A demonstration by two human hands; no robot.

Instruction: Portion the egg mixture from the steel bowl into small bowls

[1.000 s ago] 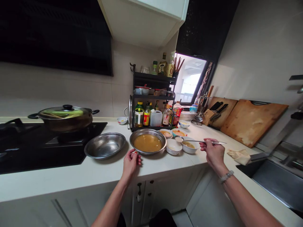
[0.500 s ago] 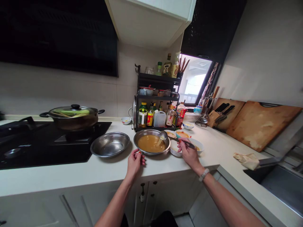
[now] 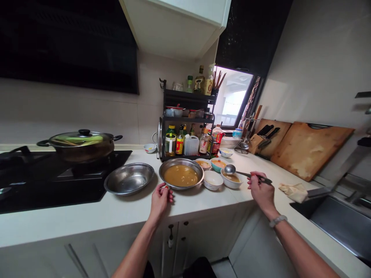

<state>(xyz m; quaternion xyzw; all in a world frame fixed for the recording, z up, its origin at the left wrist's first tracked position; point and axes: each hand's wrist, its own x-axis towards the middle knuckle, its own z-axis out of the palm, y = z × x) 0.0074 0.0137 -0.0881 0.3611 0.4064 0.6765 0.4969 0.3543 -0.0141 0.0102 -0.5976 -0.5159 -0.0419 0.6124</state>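
Observation:
My right hand (image 3: 260,189) is closed on the handle of a metal ladle (image 3: 231,169), whose bowl hangs above a white bowl (image 3: 232,179) holding brown liquid. My left hand (image 3: 161,197) rests on the counter with fingers curled, touching the near rim of a steel basin (image 3: 181,173) full of brown sauce. An empty white bowl (image 3: 213,179) sits between the basin and the other white bowl. Two small bowls (image 3: 211,163) stand just behind them.
An empty steel basin (image 3: 129,177) sits left of the sauce basin, by a black hob (image 3: 52,177) with a lidded pot (image 3: 80,143). A black rack of bottles (image 3: 185,129) stands behind. At right are wooden cutting boards (image 3: 308,148), a knife block, a cloth (image 3: 293,190) and a sink (image 3: 339,224).
My right hand dipped the ladle into the sauce basin half a second ago, then drew it back right over the white bowl. My left hand stayed at the basin's rim.

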